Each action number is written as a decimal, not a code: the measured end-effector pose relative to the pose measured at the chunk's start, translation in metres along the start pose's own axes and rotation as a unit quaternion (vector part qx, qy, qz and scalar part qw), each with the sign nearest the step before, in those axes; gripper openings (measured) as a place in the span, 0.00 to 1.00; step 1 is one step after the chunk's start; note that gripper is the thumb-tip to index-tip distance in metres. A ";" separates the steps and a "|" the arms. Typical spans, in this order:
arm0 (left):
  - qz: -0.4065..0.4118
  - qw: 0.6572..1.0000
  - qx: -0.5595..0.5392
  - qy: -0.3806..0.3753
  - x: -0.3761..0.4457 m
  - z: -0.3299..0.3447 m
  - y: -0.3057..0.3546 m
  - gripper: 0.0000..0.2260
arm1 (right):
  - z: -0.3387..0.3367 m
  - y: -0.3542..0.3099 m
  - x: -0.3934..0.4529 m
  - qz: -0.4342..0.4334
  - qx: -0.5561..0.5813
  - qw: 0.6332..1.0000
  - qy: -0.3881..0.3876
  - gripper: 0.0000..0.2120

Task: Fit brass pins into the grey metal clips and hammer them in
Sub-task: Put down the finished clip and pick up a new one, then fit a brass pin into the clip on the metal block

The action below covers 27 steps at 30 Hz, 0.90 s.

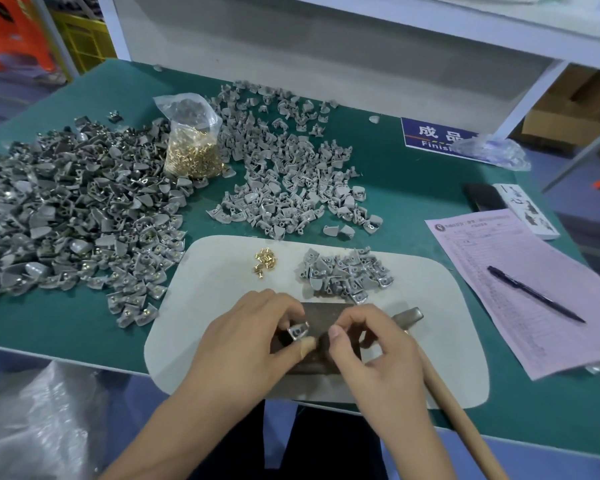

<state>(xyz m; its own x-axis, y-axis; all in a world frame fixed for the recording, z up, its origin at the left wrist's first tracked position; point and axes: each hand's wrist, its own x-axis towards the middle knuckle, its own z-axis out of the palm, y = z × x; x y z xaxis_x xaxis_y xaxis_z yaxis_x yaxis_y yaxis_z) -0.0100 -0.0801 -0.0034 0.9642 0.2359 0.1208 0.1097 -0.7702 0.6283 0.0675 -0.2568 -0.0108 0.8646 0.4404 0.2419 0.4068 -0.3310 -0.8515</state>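
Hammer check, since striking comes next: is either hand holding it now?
No. The hammer lies on the mat beside the right hand; the left hand pinches a clip.

We've got matt grey metal clips (293, 174) heaped beyond the pale mat (222, 289), which looks like smooth, dull felt. On that mat sit shiny brass pins (265, 260), a dark, rough metal block (321, 318) and a hammer (440, 368) with a plain wooden handle (bare-looking). Behind the mat, a glossy clear plastic bag (191, 140); to its right, pink paper (520, 289).
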 end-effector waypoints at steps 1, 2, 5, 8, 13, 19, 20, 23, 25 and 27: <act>-0.017 1.000 -0.001 -0.001 -0.001 -0.001 0.000 0.20 | 0.000 0.000 0.000 0.000 0.000 1.000 0.000 0.02; -0.031 1.000 -0.006 0.001 -0.002 -0.002 0.000 0.23 | 0.001 0.000 -0.001 0.000 0.001 1.000 0.002 0.02; -0.014 1.000 -0.024 0.003 -0.004 -0.010 0.001 0.16 | 0.000 -0.001 -0.002 0.004 0.008 1.000 0.018 0.02; 0.053 0.998 0.015 -0.035 0.003 -0.020 -0.002 0.22 | -0.001 -0.002 -0.003 0.015 0.015 1.000 0.022 0.01; 0.099 0.989 0.031 -0.105 0.015 -0.023 -0.007 0.12 | 0.002 -0.009 -0.003 0.012 -0.001 1.000 0.001 0.03; 0.077 0.994 -0.024 -0.077 0.015 -0.012 -0.006 0.04 | 0.008 -0.013 0.001 -0.045 -0.075 0.996 -0.027 0.04; 0.072 0.994 -0.029 -0.072 0.014 -0.011 -0.007 0.04 | 0.009 -0.013 0.002 -0.054 -0.099 0.993 -0.025 0.03; 0.056 0.995 -0.064 -0.046 0.011 -0.007 -0.008 0.06 | 0.009 -0.013 0.007 -0.059 -0.138 0.988 -0.030 0.03; 0.043 0.995 -0.090 -0.029 0.008 -0.004 -0.009 0.06 | 0.007 -0.013 0.010 -0.057 -0.137 0.988 -0.044 0.03; 0.033 0.993 -0.111 -0.012 0.006 -0.001 -0.010 0.05 | 0.005 -0.015 0.013 -0.056 -0.132 0.988 -0.063 0.04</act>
<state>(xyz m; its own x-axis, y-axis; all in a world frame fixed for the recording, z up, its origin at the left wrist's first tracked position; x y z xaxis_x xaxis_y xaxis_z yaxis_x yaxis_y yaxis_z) -0.0055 -0.0698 -0.0082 0.9734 0.1726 0.1504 -0.0075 -0.6325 0.7745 0.0711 -0.2421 0.0023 0.7736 0.5809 0.2532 0.5744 -0.4742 -0.6672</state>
